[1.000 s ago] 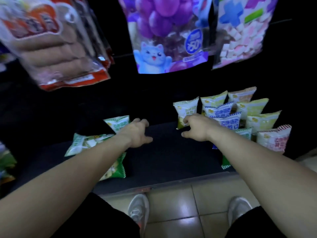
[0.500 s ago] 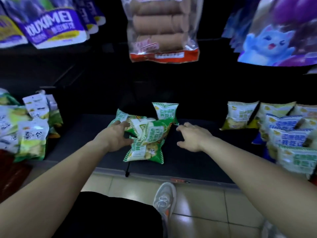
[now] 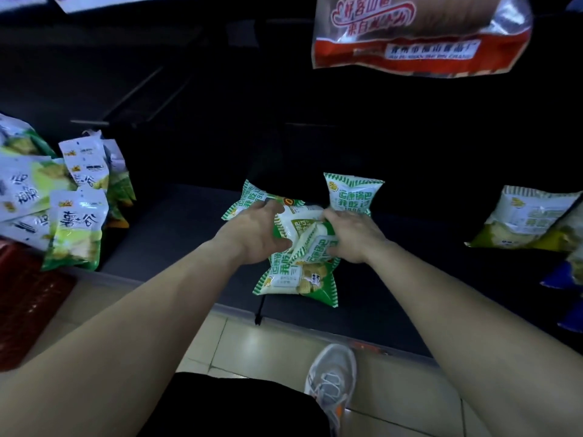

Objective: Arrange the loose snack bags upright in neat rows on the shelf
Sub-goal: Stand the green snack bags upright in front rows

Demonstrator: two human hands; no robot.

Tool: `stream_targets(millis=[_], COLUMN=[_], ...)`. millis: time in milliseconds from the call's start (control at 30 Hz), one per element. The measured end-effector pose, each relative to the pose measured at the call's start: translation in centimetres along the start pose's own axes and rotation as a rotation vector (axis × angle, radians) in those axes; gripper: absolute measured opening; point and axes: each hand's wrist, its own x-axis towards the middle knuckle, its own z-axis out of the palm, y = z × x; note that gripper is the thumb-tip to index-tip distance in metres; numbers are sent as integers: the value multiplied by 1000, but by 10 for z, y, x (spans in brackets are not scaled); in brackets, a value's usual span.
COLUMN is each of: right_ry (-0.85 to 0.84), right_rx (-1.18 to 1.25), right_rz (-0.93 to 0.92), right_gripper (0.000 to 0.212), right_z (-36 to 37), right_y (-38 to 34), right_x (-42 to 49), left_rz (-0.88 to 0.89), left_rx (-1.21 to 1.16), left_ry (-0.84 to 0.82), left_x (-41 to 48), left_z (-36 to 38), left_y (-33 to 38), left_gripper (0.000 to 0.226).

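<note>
Your left hand (image 3: 257,236) and right hand (image 3: 355,236) both close around the heap of green-and-white snack bags (image 3: 299,244) at the middle of the dark shelf (image 3: 176,225). They are light, puffy and slippery (contents probably brittle), so pinch the crimped top seams. One bag (image 3: 351,193) stands upright at 1 o'clock.

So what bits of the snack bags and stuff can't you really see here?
Head view only:
- Green bag pile: the left hand and right hand cover its middle, so the count is unclear.
- Red-bottomed hanging pack: top cut off by the frame edge.
- Blue bags: cut by the right edge.
- Shelf back: too dark.
</note>
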Motion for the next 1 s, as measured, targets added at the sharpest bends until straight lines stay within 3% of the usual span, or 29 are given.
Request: stream_targets(millis=[100,200,333,533,700,800,1000], right_ry=[28,35,59,94,182,205,144], right_rx=[-12,133,335,397,474,543,254], right_rz=[10,71,158,191,181,207,403], right_gripper=[55,52,66,76,85,83,72], right_z=[-8,-28,-72,-125,-131,-121,-103], right_y=[8,20,39,64,73,87,145], right_x=[-12,-33,-89,-194,-260,-283,-314], left_rz=[-4,10,90,310,457,475,424], left_rx=[8,17,1,-109,-253,-176,37], left_ry=[-5,-10,-5,-51,-119,-82,0], left_x=[-2,-2,-8,-32,-55,-57,-38], left_z=[-2,-4,-10,-9,-1,7,38], left_y=[1,6,29,111,188,221,270], left_gripper=[77,81,87,95,90,85,82])
